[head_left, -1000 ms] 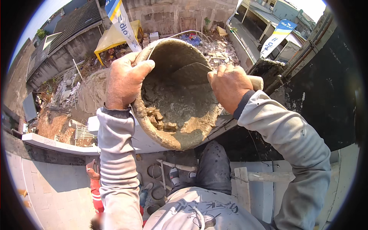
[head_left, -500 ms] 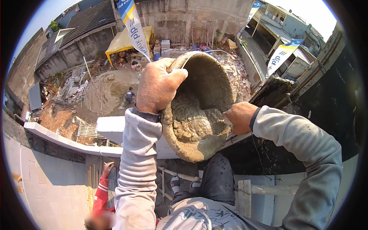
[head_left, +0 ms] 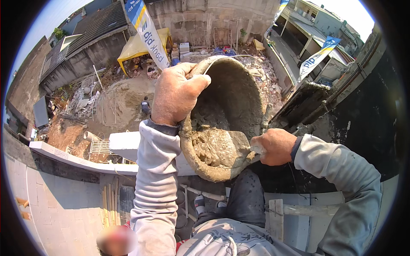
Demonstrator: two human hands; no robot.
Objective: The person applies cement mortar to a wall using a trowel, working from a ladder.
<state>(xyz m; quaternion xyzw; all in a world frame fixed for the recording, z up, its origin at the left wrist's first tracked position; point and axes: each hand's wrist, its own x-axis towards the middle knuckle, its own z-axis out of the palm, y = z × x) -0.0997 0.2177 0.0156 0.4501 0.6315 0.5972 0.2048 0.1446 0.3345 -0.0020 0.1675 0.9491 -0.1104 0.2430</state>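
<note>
A mortar-crusted bucket point(head_left: 245, 96) hangs tilted in front of me, its mouth facing me. My left hand point(head_left: 177, 94) is closed over its upper left rim, thumb on top. Wet grey-brown mortar point(head_left: 204, 145) lies in its lower part. My right hand point(head_left: 276, 147), at the bucket's right side, is closed around the handle of a trowel point(head_left: 237, 144). The trowel's blade, smeared and partly covered with mortar, reaches left into the bucket near the lower rim. Most of the handle is hidden in my fist.
Below my feet drops a yard with rubble, a sand heap, a yellow canopy point(head_left: 145, 45) and a distant person point(head_left: 145, 105). A white ledge point(head_left: 85, 160) runs left. A dark wall point(head_left: 363, 128) stands right, beside a wooden post point(head_left: 276, 219). Another person's head point(head_left: 115, 240) is close at lower left.
My right hand and the trowel have moved down and slightly right, bringing the blade nearer the lower rim with mortar on it. The nearby person's red-sleeved arm has dropped from sight.
</note>
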